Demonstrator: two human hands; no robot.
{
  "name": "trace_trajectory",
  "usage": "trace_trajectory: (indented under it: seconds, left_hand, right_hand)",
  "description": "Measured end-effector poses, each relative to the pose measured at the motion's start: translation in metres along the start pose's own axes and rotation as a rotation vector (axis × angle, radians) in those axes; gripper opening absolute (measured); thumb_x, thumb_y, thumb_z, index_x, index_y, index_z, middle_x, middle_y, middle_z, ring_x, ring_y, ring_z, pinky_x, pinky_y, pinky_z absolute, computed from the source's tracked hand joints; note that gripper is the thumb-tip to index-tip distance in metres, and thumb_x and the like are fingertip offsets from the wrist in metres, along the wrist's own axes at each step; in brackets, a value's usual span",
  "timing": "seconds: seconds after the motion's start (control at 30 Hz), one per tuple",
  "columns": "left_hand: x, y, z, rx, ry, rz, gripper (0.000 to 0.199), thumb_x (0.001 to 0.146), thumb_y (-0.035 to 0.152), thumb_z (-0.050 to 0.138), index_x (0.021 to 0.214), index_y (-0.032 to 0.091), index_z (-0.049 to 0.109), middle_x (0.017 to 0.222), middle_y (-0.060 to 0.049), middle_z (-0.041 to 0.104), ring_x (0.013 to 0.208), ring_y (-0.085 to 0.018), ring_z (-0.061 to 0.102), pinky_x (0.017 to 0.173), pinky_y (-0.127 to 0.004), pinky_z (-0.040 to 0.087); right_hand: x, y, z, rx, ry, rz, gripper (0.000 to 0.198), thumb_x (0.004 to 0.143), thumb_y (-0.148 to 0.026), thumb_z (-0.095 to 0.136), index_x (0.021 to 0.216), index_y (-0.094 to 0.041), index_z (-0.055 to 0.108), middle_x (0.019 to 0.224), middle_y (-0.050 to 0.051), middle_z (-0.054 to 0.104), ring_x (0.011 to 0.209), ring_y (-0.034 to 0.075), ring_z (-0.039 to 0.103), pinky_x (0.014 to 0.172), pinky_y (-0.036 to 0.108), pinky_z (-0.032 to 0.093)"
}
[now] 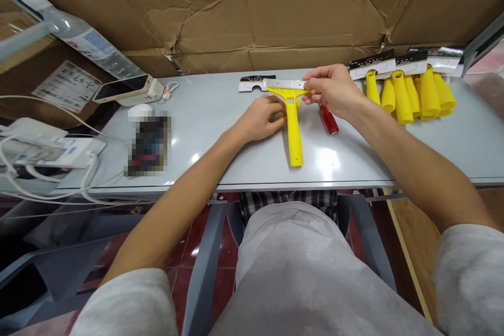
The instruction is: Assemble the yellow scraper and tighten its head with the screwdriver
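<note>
A yellow plastic scraper [294, 134] is held over the table, its handle pointing toward me and a metal strip [284, 84] across its wide head. My left hand [260, 118] is closed around the scraper just below the head, with some fingertips hidden behind it. At the head's right end, my right hand [333, 89] pinches the scraper and the end of the metal strip between thumb and fingers. A black-and-white card [254, 84] lies beyond the head, to its left. Below my right hand lies a red-handled tool [328, 119], its far end hidden.
Several more yellow scrapers [402, 98] with cards lie at the right rear. On the left are a phone on a white charger [144, 94], a blurred-out item [148, 146], a power strip [59, 149] with cables, and a plastic bottle [92, 42]. Cardboard [275, 16] walls the back.
</note>
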State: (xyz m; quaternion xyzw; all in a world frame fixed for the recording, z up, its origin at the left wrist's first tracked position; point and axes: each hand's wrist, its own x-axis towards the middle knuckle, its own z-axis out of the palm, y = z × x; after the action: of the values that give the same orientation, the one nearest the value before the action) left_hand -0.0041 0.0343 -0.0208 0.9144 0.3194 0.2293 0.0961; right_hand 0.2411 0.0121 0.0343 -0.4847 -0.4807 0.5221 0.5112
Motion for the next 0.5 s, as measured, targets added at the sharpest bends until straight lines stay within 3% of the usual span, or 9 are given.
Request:
trace_trajectory:
  seconds: [0.1,0.2,0.5]
  left_hand:
    - [-0.003,-0.018,-0.014,-0.034,0.047,-0.117,0.026,0.098,0.043,0.073,0.102,0.020,0.086,0.111,-0.012,0.088,0.106,-0.031,0.079,0.102,-0.046,0.061]
    - [-0.006,-0.029,-0.022,-0.063,0.078,-0.213,0.018,0.093,0.033,0.075,0.101,0.020,0.085,0.106,-0.010,0.088,0.095,-0.027,0.079,0.093,-0.041,0.061]
    - [-0.011,-0.048,-0.025,-0.184,0.101,-0.291,0.027,0.085,0.017,0.078,0.109,0.026,0.085,0.114,-0.007,0.088,0.105,-0.026,0.081,0.105,-0.042,0.062]
  right_hand:
    - [0.001,0.002,0.000,-0.011,-0.010,0.001,0.018,0.086,-0.007,0.073,0.097,-0.018,0.064,0.079,0.003,0.066,0.068,0.012,0.069,0.063,0.024,0.064]
    - [0.001,0.003,0.000,-0.025,-0.009,0.000,0.018,0.087,-0.009,0.074,0.097,-0.018,0.063,0.080,0.003,0.066,0.068,0.012,0.068,0.065,0.025,0.066]
    - [0.002,0.006,-0.003,-0.071,-0.024,-0.001,0.024,0.091,-0.014,0.083,0.100,-0.019,0.061,0.086,0.004,0.067,0.072,0.014,0.071,0.076,0.033,0.072]
